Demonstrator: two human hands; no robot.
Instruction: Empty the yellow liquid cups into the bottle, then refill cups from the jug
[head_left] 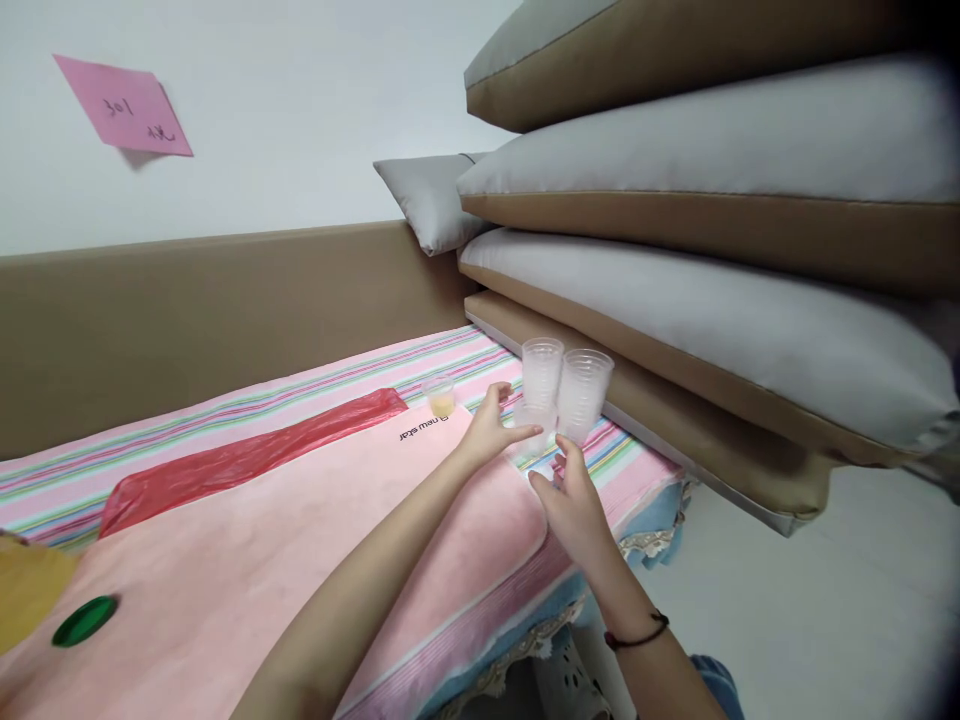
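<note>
Two stacks of clear plastic cups stand side by side at the far right of the bed: a left stack and a right stack. At the foot of the left stack is more clear plastic, too blurred to make out. My left hand is beside the left stack, thumb and fingers apart, with the thumb pointing across its base. Just in front of the right stack is my right hand, its fingers a little bent and apart. Neither hand shows a grip on a cup; whether the fingertips touch the plastic, I cannot tell.
A pink mat lies on the striped sheet. On it are a clear cup with something yellowish and a green lid. A red plastic bag lies behind the mat. Stacked grey-brown cushions overhang the right side.
</note>
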